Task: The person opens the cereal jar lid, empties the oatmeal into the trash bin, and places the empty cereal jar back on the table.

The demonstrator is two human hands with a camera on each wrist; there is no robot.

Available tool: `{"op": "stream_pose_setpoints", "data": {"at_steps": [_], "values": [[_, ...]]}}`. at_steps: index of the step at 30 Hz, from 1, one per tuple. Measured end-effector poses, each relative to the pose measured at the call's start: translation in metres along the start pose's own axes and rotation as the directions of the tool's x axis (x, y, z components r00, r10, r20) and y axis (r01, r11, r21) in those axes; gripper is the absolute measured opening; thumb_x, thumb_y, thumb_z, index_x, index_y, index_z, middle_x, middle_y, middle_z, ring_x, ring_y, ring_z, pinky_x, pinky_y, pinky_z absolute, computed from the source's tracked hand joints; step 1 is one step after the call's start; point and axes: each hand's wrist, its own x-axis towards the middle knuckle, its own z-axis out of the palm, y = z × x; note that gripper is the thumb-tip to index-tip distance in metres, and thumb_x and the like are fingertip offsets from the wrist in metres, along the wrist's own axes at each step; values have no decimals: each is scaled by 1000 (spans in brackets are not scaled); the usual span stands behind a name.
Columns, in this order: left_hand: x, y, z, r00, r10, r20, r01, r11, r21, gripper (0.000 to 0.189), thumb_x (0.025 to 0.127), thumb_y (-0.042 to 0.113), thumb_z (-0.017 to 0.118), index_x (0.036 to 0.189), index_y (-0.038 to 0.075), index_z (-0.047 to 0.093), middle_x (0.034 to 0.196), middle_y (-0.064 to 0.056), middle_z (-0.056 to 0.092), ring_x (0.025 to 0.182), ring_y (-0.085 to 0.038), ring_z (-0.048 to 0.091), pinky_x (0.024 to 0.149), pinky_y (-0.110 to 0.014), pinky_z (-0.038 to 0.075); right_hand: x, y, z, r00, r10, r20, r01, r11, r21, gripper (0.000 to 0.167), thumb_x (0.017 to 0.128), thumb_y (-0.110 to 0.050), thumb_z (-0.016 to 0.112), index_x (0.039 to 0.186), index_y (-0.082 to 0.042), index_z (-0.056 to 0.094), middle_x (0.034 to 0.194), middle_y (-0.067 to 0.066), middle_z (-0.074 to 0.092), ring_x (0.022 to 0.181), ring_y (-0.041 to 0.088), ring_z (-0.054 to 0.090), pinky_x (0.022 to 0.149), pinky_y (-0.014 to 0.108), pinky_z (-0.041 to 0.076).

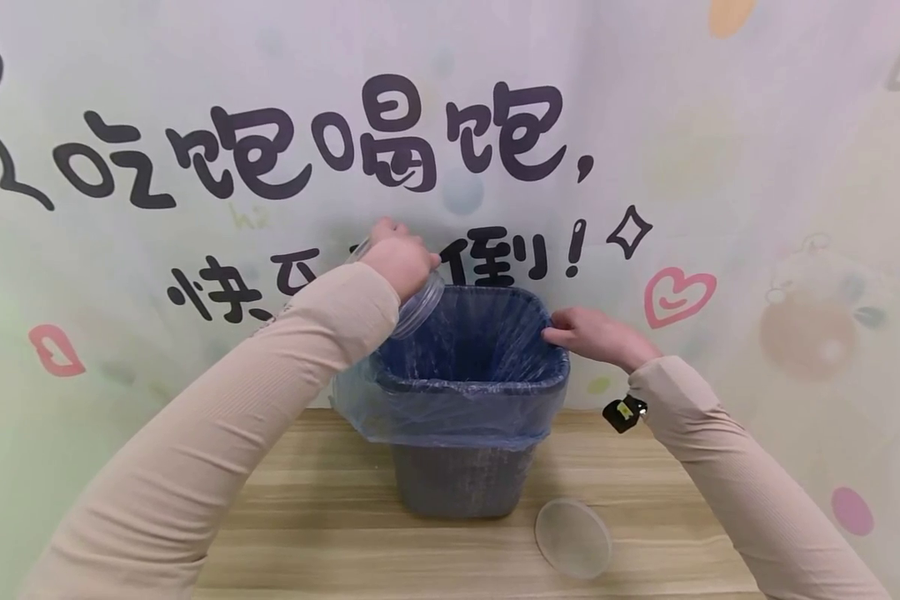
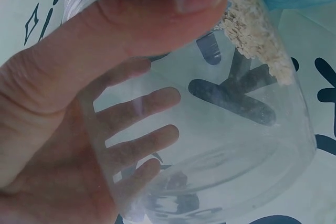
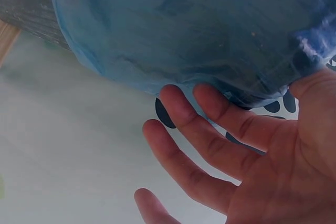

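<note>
My left hand [image 1: 399, 260] grips a clear jar [image 1: 422, 307], tipped with its mouth toward the trash can [image 1: 461, 483]. In the left wrist view the thumb lies across the near side of the jar, and the other fingers show through its wall. Pale flakes [image 2: 254, 35], like oats, lie along the jar's side close to the mouth. A blue plastic bag [image 1: 465, 417] lines the trash can and folds down over its rim. My right hand [image 1: 588, 333] holds the can's right rim through the bag, thumb over the edge and fingers spread along the outside.
A round translucent lid [image 1: 573, 537] lies on the wooden table [image 1: 307, 533], in front and to the right of the can. Close behind the can hangs a pale backdrop [image 1: 720, 167] with large dark lettering. A small black device [image 1: 624, 412] sits at the right wrist.
</note>
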Motion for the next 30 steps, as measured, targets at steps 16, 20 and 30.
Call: {"op": "stream_pose_setpoints", "data": {"at_steps": [16,20,30], "values": [[4,11,1,999,-47,-18,47,998,40,47,102,19,42,148,29,38,150,-4,37,132,-29,31,107,-42,23,-1,-3,0,1000,-4,-9,5,999,38,26,94,-15,49,69,-10,43,63,-2,37,56,13,34,55,29,29],[3,12,0,999,-51,-15,52,998,43,47,103,19,39,149,29,36,150,-4,37,131,-29,32,107,-41,23,0,-1,0,1000,-3,-8,4,999,40,25,93,-14,49,69,-10,43,63,-2,37,56,14,34,55,29,29],[5,14,0,998,-57,-5,57,996,63,49,103,19,42,150,30,34,150,-4,36,130,-29,32,106,-41,23,0,0,0,1000,-1,-13,2,1000,29,27,94,-14,49,68,-11,43,62,-2,36,56,14,34,55,29,29]]}}
